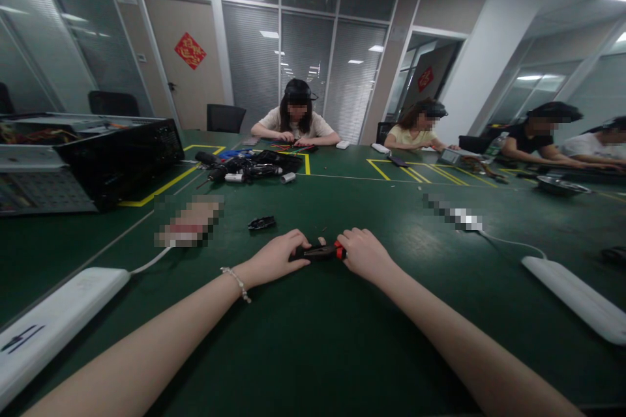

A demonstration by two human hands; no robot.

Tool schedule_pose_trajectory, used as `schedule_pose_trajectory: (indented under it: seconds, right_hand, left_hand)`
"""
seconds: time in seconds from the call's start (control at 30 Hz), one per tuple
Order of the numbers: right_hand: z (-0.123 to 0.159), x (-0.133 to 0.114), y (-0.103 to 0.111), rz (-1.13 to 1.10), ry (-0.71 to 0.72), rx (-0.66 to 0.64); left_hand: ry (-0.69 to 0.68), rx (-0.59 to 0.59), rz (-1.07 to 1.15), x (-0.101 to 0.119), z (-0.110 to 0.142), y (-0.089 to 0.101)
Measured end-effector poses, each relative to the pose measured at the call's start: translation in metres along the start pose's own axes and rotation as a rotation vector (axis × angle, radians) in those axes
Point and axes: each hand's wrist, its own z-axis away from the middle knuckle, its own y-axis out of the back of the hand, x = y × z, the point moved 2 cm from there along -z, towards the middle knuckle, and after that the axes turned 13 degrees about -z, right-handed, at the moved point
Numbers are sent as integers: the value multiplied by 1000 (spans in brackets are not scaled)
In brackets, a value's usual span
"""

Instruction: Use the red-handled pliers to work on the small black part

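Observation:
Just above the green table, my right hand (364, 253) is closed round the red handles of a pair of pliers (320, 252). The dark jaws point left, toward my left hand (278, 255). That hand has its thumb and fingers bent together at the jaw end, over something dark that I cannot make out. A small pale scrap (321, 241) lies just beyond the pliers. Farther out, left of centre, sits a small black plastic part (262, 223), apart from both hands.
A black computer case (122, 163) stands at the left. Tools and cables (249, 166) are heaped at the back. White power banks (73, 303) (574, 296) flank my arms, each cabled to a blurred device. Several people sit across the table and to the right.

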Motion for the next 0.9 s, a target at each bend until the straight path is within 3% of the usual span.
schedule_pose_trajectory:
  seconds: [0.9]
  right_hand:
    - [1,1,2,18,21,31]
  left_hand:
    - [0,-4,-1,-1,0,-1]
